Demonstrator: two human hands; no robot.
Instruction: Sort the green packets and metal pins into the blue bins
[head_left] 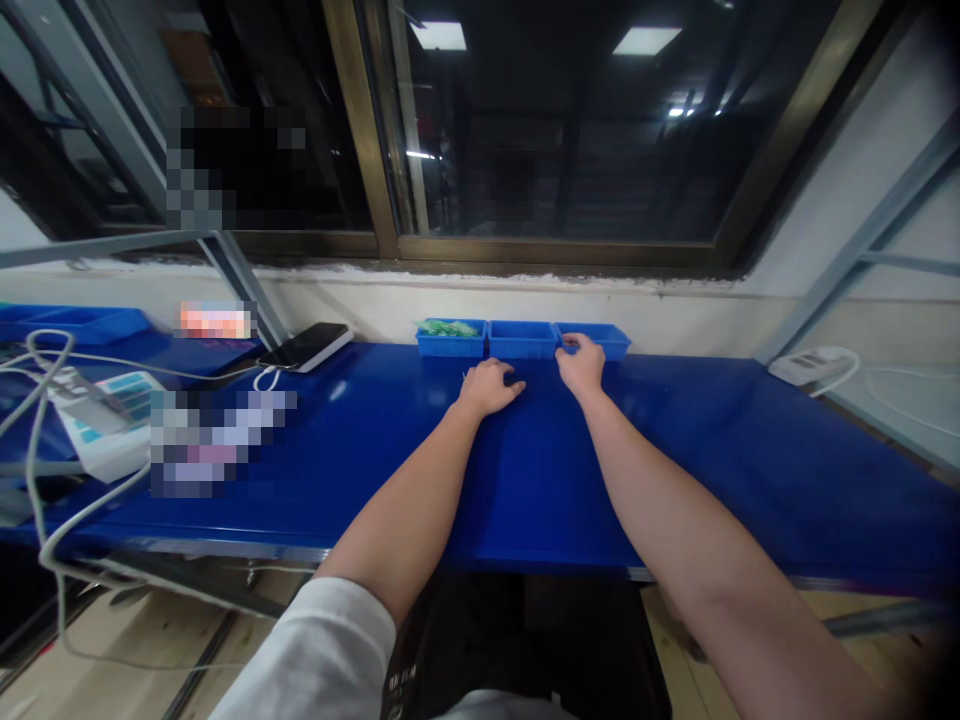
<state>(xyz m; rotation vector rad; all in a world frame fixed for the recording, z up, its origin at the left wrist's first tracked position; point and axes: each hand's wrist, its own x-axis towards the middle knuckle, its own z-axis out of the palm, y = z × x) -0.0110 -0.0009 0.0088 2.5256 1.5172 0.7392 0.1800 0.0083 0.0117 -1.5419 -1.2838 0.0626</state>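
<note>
ur r hand [581,366] is at the l end of the right bin [600,342], fingers curled over its near rim by the corner next to the middle bin [523,340]. fingers bent in, thumb close to them, so it looks narrow; can't tell if anything's pinched in there, or if the skin actually touches the rim.

ur l hand [489,388] is down low over the blue table [540,470], just in front of the left bin [452,345] & middle bin, on ur side of both. thumb points r, fingers half curled, w/ a gap btwn thumb & fingers, so it's partly wide.

the 3 bins sit side by side in a row at the back of the table, near the wall [675,320]. left bin has green stuff [448,328] in it, poking above the rim; too blurred to say what.

off to ur l, a black-topped device [309,346] lies near the back edge, w/ a white cable [264,378] by it. far r, there's a white power strip [810,366] w/ its cord.
</note>
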